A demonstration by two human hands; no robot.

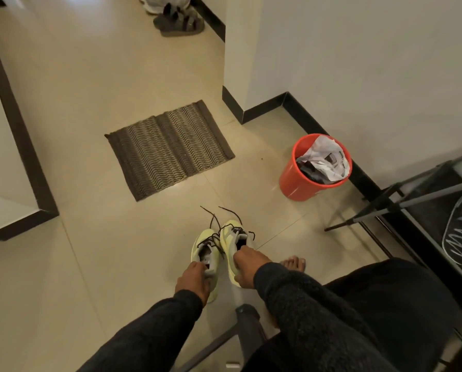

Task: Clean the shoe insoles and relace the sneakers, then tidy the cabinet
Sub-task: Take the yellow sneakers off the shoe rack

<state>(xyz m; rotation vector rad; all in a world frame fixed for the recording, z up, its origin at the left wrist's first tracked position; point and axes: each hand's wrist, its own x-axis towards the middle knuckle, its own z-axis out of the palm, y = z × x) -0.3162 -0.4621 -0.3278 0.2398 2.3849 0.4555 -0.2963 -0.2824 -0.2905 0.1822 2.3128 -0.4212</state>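
Sneakers stand side by side on the tiled floor, just in front of the seated person, with the toes pointing away toward the mat [168,149]. The left sneaker [205,253] is held at its heel collar by the left hand [195,277], whose fingers curl over the back edge. The right hand [247,264] grips the right sneaker [234,242] at its opening, and some fingers seem to go inside; how deep they go I cannot tell. The dark laces [216,224] are loose and spread over both tongues, and some ends lie on the floor ahead of the toes. I judge that the step in hand is to bring the pair close and open them so that the insoles can come out; no insole is visible from here. To do this well, it is better to work on one shoe at a time. Loosen the laces further so that the tongue folds forward, then take the insole at the heel and peel it slowly, so it does not tear or bend. Keep the lace ends away from the chair leg [244,326] and the bare foot [293,263]. The red bin [299,183] stands near, to the right, and is useful for dirt shaken out of the shoes.
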